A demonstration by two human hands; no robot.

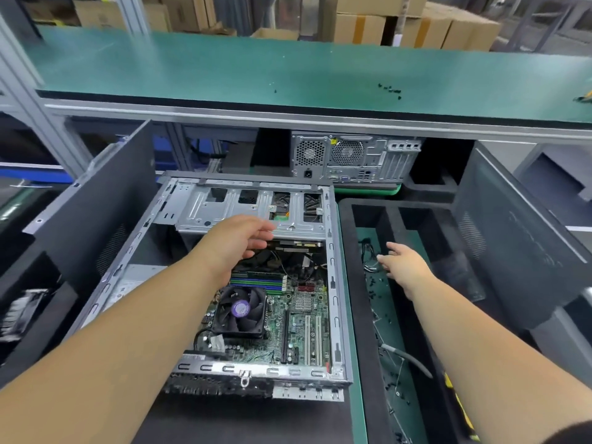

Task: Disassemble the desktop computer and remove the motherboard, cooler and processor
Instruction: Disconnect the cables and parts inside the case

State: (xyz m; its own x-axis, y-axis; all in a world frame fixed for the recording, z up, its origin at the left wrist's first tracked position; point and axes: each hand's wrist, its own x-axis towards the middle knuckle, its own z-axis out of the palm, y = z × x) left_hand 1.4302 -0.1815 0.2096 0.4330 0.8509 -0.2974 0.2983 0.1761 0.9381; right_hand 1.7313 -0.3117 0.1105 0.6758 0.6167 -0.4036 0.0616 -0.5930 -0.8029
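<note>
Desktop computer cases: two, one opened case lying on its side in the foreground and one closed tower standing behind it under the shelf. Motherboards: one, seated in the opened case. Coolers with fan: one, on the motherboard. Drive cages: one, at the far end of the opened case. Detached side panels: two, one leaning at left and one at right. Black foam trays: one, beside the opened case. Hands: two, left hand and right hand. Loose black screws: several on the green shelf, exact number unclear.
</note>
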